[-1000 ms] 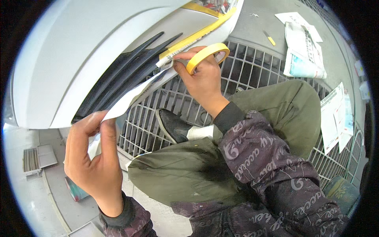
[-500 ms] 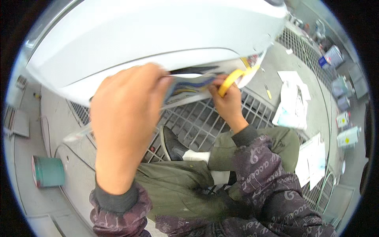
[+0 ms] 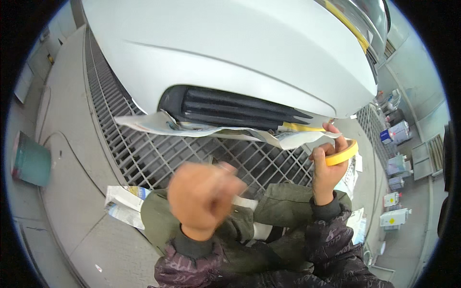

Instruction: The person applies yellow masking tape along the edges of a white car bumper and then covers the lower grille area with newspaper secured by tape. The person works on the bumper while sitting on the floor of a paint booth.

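My right hand [image 3: 329,168] has a yellow roll of masking tape [image 3: 344,152] hooked in its fingers. Its fingertips touch the right end of a sheet of newspaper [image 3: 211,131] hanging under the white car bumper [image 3: 230,36]. A short yellow tape strip [image 3: 300,127] lies along the sheet's right part, beside the slatted black grille [image 3: 225,106]. The newspaper's left end sticks out loosely below the bumper. Over my lap, apart from the sheet, my left hand [image 3: 204,197] is smeared by motion, so its fingers cannot be made out.
Metal floor grating [image 3: 168,158] runs beneath the bumper. Folded newspaper [image 3: 126,204] lies by my left knee. A green bucket [image 3: 31,158] stands far left, near a dark cable on the floor. Several cans, one blue and white [image 3: 396,132], line the right side.
My left hand has come away from the newspaper, down toward my lap. My right hand, with the tape roll, is now at the sheet's right end. The view has shifted, showing the grille.
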`<act>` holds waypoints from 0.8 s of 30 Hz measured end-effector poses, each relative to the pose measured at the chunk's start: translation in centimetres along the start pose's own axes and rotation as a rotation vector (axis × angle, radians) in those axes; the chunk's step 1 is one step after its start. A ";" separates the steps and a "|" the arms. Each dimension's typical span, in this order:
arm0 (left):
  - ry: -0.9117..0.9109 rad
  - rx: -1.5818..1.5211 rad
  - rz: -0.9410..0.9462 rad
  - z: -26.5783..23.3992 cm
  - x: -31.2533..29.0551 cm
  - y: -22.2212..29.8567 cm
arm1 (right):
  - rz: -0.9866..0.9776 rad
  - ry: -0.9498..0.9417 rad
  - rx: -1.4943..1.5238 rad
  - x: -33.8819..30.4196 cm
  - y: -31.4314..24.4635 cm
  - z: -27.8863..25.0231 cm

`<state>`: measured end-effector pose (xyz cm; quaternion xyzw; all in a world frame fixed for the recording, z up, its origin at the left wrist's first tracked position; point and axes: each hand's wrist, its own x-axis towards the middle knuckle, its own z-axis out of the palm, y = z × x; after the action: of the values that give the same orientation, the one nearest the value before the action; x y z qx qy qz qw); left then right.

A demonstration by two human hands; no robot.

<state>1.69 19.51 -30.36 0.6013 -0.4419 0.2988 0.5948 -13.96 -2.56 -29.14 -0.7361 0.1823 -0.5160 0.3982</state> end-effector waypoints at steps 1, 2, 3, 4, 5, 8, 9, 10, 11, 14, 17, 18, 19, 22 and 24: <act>0.136 0.066 -0.126 0.1 -1.6 -1.6 | -0.019 -0.001 -0.036 0.6 -0.6 0.3; 0.325 -0.040 -0.323 -0.1 -2.1 -3.3 | -0.037 -0.044 0.057 1.2 -1.1 0.8; 0.509 -0.158 -0.517 -0.1 -1.3 -4.7 | -0.026 -0.072 0.068 1.7 -1.4 0.9; 0.535 -0.212 -0.526 -0.6 -0.3 -5.8 | -0.014 -0.101 0.080 2.4 -1.6 0.9; 0.557 -0.280 -0.535 -1.0 1.5 -6.4 | -0.002 -0.121 0.081 3.0 -1.7 0.4; 0.049 -0.627 -0.563 -5.1 3.4 -9.8 | 0.064 -0.129 0.146 4.1 -1.0 -0.2; -0.019 -0.678 -0.598 -5.6 4.2 -9.7 | 0.095 -0.124 0.182 4.2 -0.9 -0.2; -0.092 -0.700 -0.620 -5.9 4.7 -10.0 | 0.124 -0.089 0.197 4.3 -1.0 0.0; -0.166 -0.724 -0.639 -6.1 5.3 -10.4 | 0.130 -0.078 0.197 4.4 -0.9 -0.2; -0.249 -0.563 -0.667 -6.4 6.4 -11.6 | 0.161 -0.044 0.162 4.4 -1.0 -0.3; -0.134 -0.524 -0.647 -5.6 8.1 -12.2 | 0.179 -0.042 0.117 4.6 -1.3 -0.2; -0.132 -0.457 -0.584 -5.5 8.4 -12.9 | 0.197 -0.061 0.099 4.8 -1.3 -0.5; -0.149 -0.440 -0.563 -5.5 8.9 -13.2 | 0.198 -0.054 0.086 4.9 -1.5 -0.5; -0.188 -0.392 -0.433 -5.1 10.2 -14.4 | 0.214 -0.025 0.042 5.0 -1.7 0.0; -0.238 -0.318 -0.395 -5.3 10.9 -14.6 | 0.220 -0.012 0.026 5.1 -1.8 0.2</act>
<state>20.24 21.34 -26.73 0.6057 -0.4243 0.0313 0.6724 -11.98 -4.80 -24.62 -0.7093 0.2530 -0.4672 0.4633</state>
